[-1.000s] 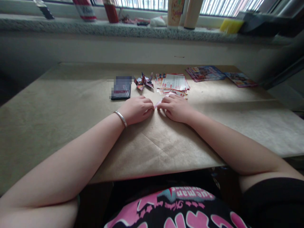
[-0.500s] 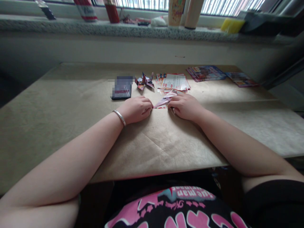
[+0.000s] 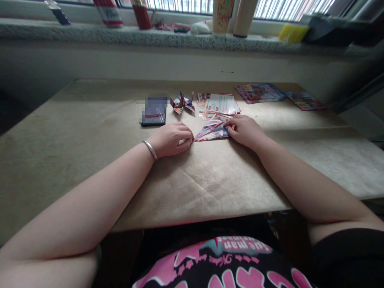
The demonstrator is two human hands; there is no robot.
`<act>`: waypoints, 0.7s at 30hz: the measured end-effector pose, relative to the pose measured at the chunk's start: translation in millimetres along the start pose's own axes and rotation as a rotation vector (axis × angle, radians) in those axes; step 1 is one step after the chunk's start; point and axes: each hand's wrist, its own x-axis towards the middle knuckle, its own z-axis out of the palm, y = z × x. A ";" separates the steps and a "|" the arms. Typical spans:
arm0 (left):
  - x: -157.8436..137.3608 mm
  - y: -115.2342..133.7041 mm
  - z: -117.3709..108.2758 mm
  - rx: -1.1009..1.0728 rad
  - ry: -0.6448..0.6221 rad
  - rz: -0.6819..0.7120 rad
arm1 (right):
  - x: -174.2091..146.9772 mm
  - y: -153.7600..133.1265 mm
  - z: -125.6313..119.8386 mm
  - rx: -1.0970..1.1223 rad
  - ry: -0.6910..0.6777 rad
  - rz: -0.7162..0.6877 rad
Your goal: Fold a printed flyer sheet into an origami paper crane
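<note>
A partly folded sheet of colourful printed paper (image 3: 211, 130) lies on the table between my hands, its narrow point toward the left. My left hand (image 3: 174, 139), with a silver bangle at the wrist, pinches that pointed tip with closed fingers. At the opposite end, my right hand (image 3: 244, 130) has its fingers curled onto the paper's edge, thumb and forefinger together. Beyond the paper lies a stack of printed sheets (image 3: 220, 103). Folded paper figures (image 3: 183, 103) stand to the left of that stack.
A dark phone-like device (image 3: 154, 112) lies left of the folded figures. Glossy printed leaflets (image 3: 261, 93) and another pile (image 3: 306, 101) are at the back right. Behind the table, the stone windowsill (image 3: 168, 38) carries bottles, a yellow object (image 3: 294, 33) and other items.
My right hand has shifted right along the paper, uncovering more of its folded face and lower edge. The left hand stays at the tip, slightly lower.
</note>
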 end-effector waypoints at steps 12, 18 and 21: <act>5.7 6.5 6.5 0.132 0.069 -0.050 | 2.0 -14.2 11.2 0.273 0.008 -0.182; 1.2 -0.9 11.4 0.161 -0.076 -0.157 | 1.4 -14.3 15.6 0.449 0.014 -0.151; 0.7 -1.6 11.7 0.163 -0.122 -0.177 | 0.4 -17.0 12.0 0.533 0.052 -0.104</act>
